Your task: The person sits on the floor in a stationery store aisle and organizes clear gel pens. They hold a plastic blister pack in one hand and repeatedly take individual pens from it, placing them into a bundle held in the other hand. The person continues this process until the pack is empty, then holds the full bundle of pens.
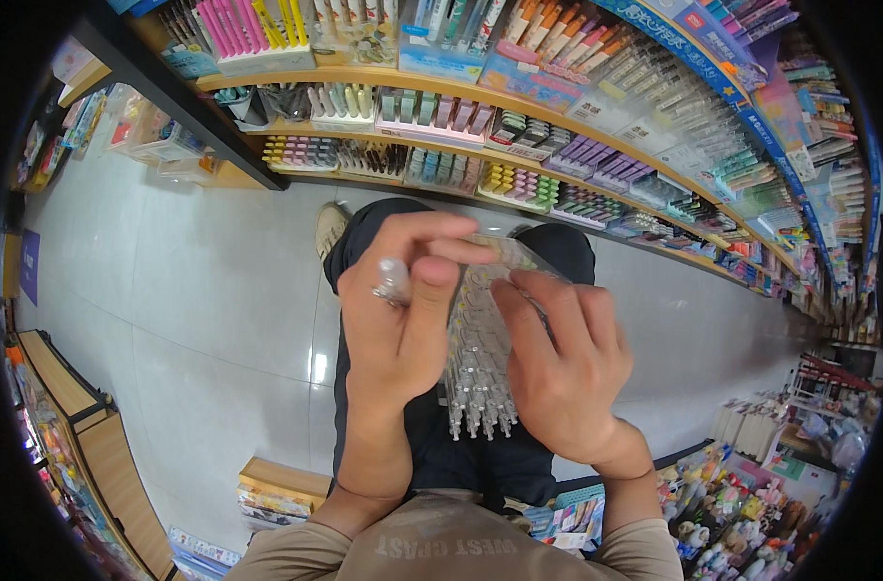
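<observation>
Over my lap is a clear plastic display box (518, 250), tilted, filled with several transparent pens (478, 385) whose clear ends point toward me. My left hand (394, 319) is curled beside the box's left side. A clear pen-like end (392, 279) sticks out between its thumb and index finger; the rest is hidden by the hand. Two left fingers reach over the far part of the box. On the right side, my right hand (568, 356) grips the box, its fingertips against the pens and the clear wall. Blur hides exactly what those fingertips pinch.
A wooden shelf unit (441, 80) stands ahead, its tiers packed with pens and markers in display boxes. My knees (558, 247) are bent close to it above the tiled floor (216, 290). Plush toys (732, 508) lie at the lower right; a wooden cabinet (93, 465) stands left.
</observation>
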A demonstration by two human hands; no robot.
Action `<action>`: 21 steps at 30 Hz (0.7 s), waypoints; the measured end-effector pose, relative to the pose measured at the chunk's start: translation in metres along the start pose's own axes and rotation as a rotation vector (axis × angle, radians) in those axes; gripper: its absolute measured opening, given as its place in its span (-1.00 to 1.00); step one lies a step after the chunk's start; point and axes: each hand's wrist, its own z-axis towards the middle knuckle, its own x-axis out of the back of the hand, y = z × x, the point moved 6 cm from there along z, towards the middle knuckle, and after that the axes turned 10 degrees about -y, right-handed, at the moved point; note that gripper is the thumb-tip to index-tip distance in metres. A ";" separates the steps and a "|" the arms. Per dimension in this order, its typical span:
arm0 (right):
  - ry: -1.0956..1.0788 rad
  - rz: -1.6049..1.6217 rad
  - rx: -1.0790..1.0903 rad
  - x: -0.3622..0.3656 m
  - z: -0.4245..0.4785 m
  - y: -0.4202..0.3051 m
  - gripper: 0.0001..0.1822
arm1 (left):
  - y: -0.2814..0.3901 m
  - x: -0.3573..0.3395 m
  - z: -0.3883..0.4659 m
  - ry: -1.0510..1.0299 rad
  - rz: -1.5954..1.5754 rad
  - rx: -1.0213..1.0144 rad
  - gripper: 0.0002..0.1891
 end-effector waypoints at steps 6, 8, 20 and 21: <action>0.148 0.348 -0.081 -0.011 -0.010 0.013 -0.67 | 0.006 0.005 0.000 0.027 0.160 0.003 -0.34; 0.159 0.497 -0.156 -0.015 -0.009 0.015 -0.66 | 0.010 0.002 0.000 0.040 0.174 0.021 -0.32; 0.222 0.540 -0.113 -0.031 0.002 0.029 -0.71 | -0.001 -0.002 0.011 0.110 0.166 0.093 -0.22; 0.235 0.521 -0.148 -0.028 0.000 0.029 -0.70 | -0.001 -0.003 0.012 0.103 0.180 0.100 -0.22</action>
